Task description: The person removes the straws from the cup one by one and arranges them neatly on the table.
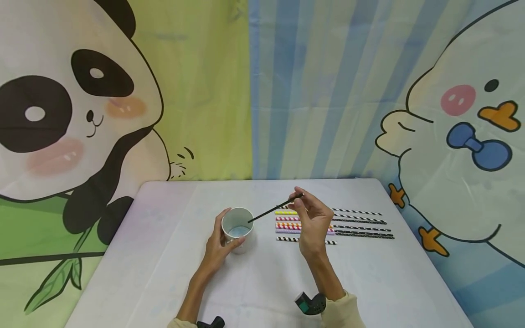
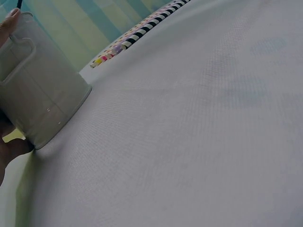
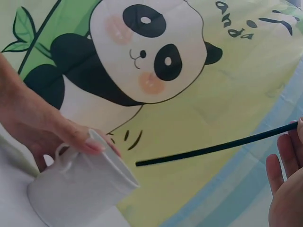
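My left hand [image 1: 218, 246] holds a white mug [image 1: 244, 246] around its side, thumb near the rim. The mug has a looped handle [image 2: 29, 51], and its inside looks pale bluish at the bottom; whether that is liquid I cannot tell. My right hand [image 1: 313, 223] pinches a thin dark drinking straw [image 3: 213, 149] near one end, between thumb and fingertips. In the head view the straw slants down leftward, its free tip at the mug's right rim. From the right wrist, that tip appears just outside the mug's mouth, apart from it.
On the white-covered table [image 1: 164, 259] lie two groups of patterned straws: colourful striped straws [image 1: 287, 225] partly behind my right hand, and black patterned straws [image 1: 365, 234] further right. One black-and-white striped straw [image 1: 287, 239] lies nearest me. A cartoon-print curtain [image 1: 213, 91] hangs behind the table.
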A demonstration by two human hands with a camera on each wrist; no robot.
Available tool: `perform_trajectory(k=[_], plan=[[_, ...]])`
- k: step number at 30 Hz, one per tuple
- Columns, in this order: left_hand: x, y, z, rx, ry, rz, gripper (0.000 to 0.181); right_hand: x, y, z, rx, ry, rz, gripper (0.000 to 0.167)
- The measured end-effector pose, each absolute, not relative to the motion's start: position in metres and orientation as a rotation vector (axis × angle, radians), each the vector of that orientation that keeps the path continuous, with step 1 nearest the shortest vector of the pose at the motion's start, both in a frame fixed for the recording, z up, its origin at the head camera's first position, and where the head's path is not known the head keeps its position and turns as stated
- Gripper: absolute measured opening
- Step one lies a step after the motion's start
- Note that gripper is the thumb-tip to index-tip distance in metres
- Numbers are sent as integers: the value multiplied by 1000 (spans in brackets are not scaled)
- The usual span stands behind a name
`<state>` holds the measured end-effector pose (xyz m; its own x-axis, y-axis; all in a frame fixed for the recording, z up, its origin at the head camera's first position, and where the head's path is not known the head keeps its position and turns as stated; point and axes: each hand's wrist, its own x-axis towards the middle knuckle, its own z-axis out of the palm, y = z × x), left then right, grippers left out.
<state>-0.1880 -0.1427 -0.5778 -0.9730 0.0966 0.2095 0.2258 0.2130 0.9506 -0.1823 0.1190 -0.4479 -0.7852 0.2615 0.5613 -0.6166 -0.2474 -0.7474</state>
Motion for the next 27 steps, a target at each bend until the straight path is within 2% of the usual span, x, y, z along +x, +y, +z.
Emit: perform_trajectory(k=[6,15,21,27], plan=[[-188,-143,-578,-301,-2370,-1872,94,-181,134,-439,466,-1457,2063,34],[-188,-144,-577,-309,-2362,-1899,94,-178,163,-442,495,-1581,1953,31],[-188,-144,-578,-309,-2371,-1896,94,-179,186,-448,562,-1653,1740,28],[-189,-143,-580,-315,-2363,-1900,93,-173,211,-455,491,-1886,1435,32]])
